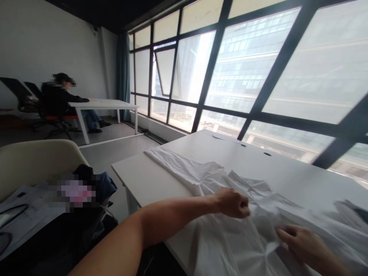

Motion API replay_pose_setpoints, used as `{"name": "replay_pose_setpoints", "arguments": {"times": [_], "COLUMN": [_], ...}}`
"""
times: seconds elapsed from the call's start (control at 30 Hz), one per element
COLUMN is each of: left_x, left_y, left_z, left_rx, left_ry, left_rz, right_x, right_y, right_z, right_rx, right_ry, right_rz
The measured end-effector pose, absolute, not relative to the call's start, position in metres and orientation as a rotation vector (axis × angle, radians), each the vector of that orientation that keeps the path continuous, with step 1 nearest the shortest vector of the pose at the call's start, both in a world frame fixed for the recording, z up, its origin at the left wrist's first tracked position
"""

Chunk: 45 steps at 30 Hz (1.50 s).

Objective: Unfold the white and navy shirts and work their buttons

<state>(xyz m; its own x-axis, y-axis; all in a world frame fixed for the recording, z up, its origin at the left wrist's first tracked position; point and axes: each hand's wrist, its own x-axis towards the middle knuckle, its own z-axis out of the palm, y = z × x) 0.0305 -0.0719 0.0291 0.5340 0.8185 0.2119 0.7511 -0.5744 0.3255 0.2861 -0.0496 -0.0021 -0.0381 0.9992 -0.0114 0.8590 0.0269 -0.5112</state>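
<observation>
A large, wrinkled white cloth [198, 172] is spread over the white table [138, 176] in front of me and hangs past its near edge. One long, narrow part of it, somewhat like a sleeve, reaches toward the far left corner. My left hand [232, 202] is closed in a fist on the middle of the cloth, with folds pulling toward it. Lower right, my right hand [301, 243] pinches the cloth, thumb and fingers together. The fabric between both hands is bunched and slightly blurred.
A beige chair [43, 153] at left holds a bag and clothes. Behind it, a person [60, 96] sits at another white table [103, 102]. Large windows [250, 65] run along the far side. Dark grey fabric [353, 211] lies at the right table end.
</observation>
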Motion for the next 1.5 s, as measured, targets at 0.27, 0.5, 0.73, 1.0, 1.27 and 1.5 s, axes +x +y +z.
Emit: {"name": "replay_pose_setpoints", "arguments": {"times": [0.27, 0.5, 0.73, 1.0, 1.27, 1.5], "left_x": [0.03, 0.029, 0.045, 0.057, 0.062, 0.061], "left_y": [-0.087, -0.106, -0.086, -0.079, -0.081, -0.085], "left_z": [0.041, 0.071, 0.034, 0.013, 0.009, 0.013], "left_rx": [2.858, 2.825, 2.582, 2.629, 2.652, 2.437], "left_ry": [0.918, 0.948, 1.368, 1.364, 1.31, 1.345], "left_rz": [0.335, 0.185, 0.621, 0.602, 0.742, 0.783], "right_x": [0.254, 0.242, 0.235, 0.235, 0.234, 0.238], "right_y": [-0.083, -0.097, -0.108, -0.117, -0.103, -0.099], "right_z": [0.013, 0.024, 0.035, 0.04, 0.027, 0.017], "right_rx": [-1.463, -1.532, -1.344, -1.768, -1.591, -1.433], "right_ry": [-2.094, -2.189, -2.058, -2.198, -2.04, -1.795], "right_rz": [0.207, 0.215, 0.085, -0.11, 0.319, 0.612]}}
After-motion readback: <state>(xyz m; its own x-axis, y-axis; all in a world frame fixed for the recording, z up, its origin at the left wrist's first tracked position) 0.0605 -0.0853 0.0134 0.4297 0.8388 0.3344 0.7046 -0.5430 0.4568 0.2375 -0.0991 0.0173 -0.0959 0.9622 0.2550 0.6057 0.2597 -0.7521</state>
